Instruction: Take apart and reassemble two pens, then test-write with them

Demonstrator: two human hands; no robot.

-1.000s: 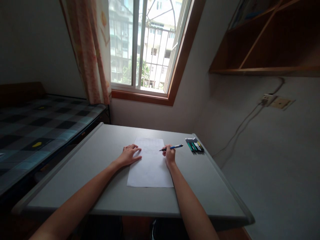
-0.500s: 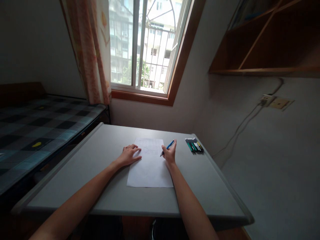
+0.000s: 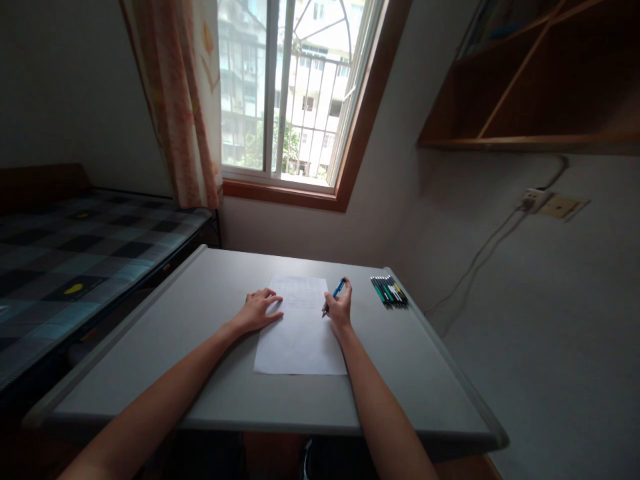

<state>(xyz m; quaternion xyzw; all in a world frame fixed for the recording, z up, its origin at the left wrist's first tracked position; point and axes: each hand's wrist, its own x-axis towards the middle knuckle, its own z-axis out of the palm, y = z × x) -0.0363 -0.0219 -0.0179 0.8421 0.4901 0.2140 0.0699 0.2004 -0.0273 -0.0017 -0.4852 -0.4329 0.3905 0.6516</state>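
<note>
A white sheet of paper [image 3: 300, 347] lies on the grey table [image 3: 165, 347], with faint lines of writing across its upper part. My left hand [image 3: 260, 310] rests on the sheet's left edge, fingers spread and holding nothing. At the paper's right edge, my right hand [image 3: 339, 307] is closed around a blue pen [image 3: 339, 288]. The pen's dark tip points down and left over the sheet, just below the written lines; whether it touches the paper I cannot tell.
Several pens [image 3: 389, 292], mostly black and green, lie in a row near the table's right edge. A bed with a checked cover [image 3: 110, 247] stands to the left. Behind the table is a window [image 3: 300, 100]; a wooden shelf [image 3: 530, 141] hangs at upper right.
The pen has tilted more upright in my right hand, and its tip has shifted slightly right and down. My left hand and the paper have stayed in place.
</note>
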